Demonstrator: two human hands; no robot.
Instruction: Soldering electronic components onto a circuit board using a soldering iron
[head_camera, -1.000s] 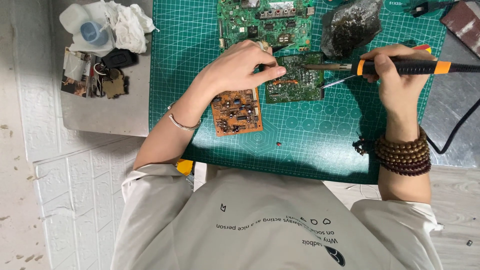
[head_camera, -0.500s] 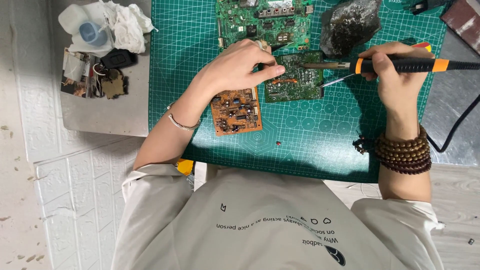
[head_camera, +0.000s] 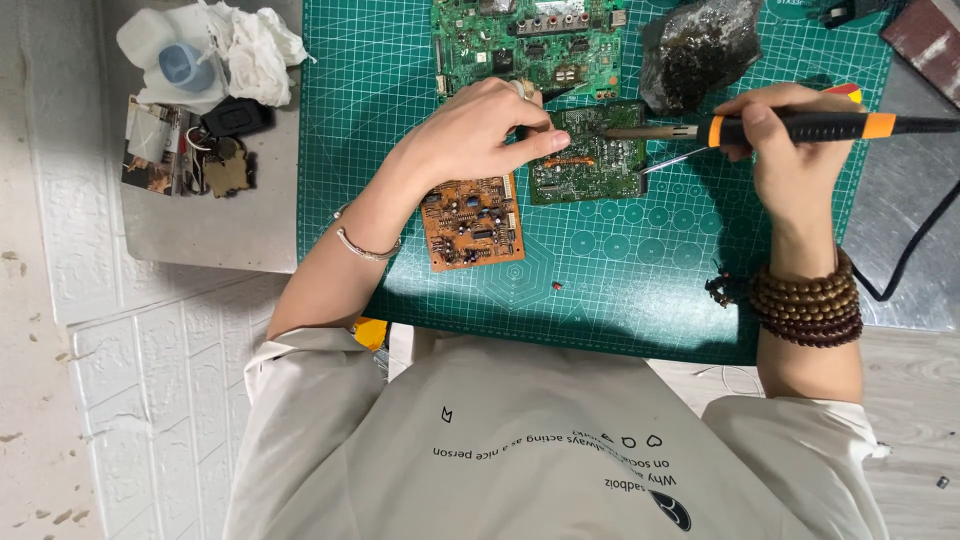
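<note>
My right hand (head_camera: 785, 150) grips a black and orange soldering iron (head_camera: 800, 127), its metal tip lying over a small green circuit board (head_camera: 592, 160) on the green cutting mat (head_camera: 620, 270). A thin silver wire or tweezer also sticks out from that hand toward the board. My left hand (head_camera: 470, 135) rests on the small green board's left edge, fingers pressing it down. An orange-brown circuit board (head_camera: 470, 222) lies just below my left hand. A larger green circuit board (head_camera: 530, 40) lies above it.
A crumpled dark foil lump (head_camera: 695, 45) sits at the mat's upper right. On the grey tabletop at left are a plastic bottle (head_camera: 175, 60), white tissue (head_camera: 255, 50), keys and a small box (head_camera: 150, 145). A black cable (head_camera: 915, 245) runs off right.
</note>
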